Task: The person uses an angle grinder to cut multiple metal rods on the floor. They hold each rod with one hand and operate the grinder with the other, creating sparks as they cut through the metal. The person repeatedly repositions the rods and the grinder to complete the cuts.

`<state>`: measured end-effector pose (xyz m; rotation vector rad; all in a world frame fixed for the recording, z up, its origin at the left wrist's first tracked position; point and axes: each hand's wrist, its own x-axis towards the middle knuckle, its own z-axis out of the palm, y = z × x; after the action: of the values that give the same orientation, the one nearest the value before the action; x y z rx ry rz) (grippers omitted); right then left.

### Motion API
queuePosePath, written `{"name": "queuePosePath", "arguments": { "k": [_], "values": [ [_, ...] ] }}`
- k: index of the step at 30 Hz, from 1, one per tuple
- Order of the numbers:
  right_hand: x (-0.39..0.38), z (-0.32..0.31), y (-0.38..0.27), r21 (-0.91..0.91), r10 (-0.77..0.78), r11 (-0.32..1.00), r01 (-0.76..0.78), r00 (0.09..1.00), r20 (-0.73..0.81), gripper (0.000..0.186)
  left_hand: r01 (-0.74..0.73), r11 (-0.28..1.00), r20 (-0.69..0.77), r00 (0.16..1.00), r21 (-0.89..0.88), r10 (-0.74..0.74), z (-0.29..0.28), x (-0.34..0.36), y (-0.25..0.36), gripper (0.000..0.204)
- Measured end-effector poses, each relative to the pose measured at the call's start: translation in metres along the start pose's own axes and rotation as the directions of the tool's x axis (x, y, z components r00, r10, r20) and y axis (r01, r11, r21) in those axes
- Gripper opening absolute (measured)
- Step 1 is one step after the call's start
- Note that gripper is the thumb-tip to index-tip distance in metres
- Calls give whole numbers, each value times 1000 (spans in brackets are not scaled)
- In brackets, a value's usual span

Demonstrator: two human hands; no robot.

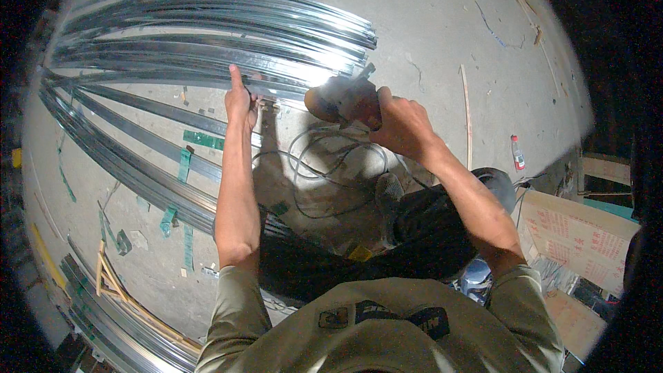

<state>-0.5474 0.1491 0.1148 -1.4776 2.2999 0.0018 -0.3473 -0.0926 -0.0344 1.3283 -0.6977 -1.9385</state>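
My right hand [407,124] is wrapped round the body of an angle grinder [358,101], whose round yellowish disc [320,103] points left. The disc is at the near edge of a bundle of long shiny metal profiles [207,45], close to their right ends; whether it touches the metal I cannot tell. Farther left, my left hand [240,102] grips a metal profile [286,88] at the near side of that bundle, its thumb extended along the top and its other fingers partly hidden.
A dark cable [300,173] lies in loops on the concrete floor below the grinder. More metal profiles [148,176] fan out at left, near green tape strips [185,164]. A thin wooden strip [465,114], a red-capped bottle [516,152] and a cardboard box [577,235] are at right.
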Motion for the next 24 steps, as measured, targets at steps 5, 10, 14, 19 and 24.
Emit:
{"name": "queuePosePath", "arguments": {
  "k": [5,10,14,19,24],
  "values": [
    [-1,2,0,1,-33,999,33,999,-13,55,-27,1000,20,999,-12,27,-1,-3,1,67],
    [0,4,-3,21,-29,999,30,999,-37,64,-19,1000,70,997,7,18,-2,-5,2,61],
    [-1,-2,-5,31,-28,999,28,999,19,58,-35,999,-9,999,-34,35,-2,-3,-1,63],
    [-4,-4,-9,54,-20,998,18,999,38,53,-36,997,75,996,-68,41,-6,2,-1,65],
    [-7,-2,-12,80,-19,997,17,1000,16,51,-71,994,-50,996,78,75,-5,8,-5,68]
  ]
}}
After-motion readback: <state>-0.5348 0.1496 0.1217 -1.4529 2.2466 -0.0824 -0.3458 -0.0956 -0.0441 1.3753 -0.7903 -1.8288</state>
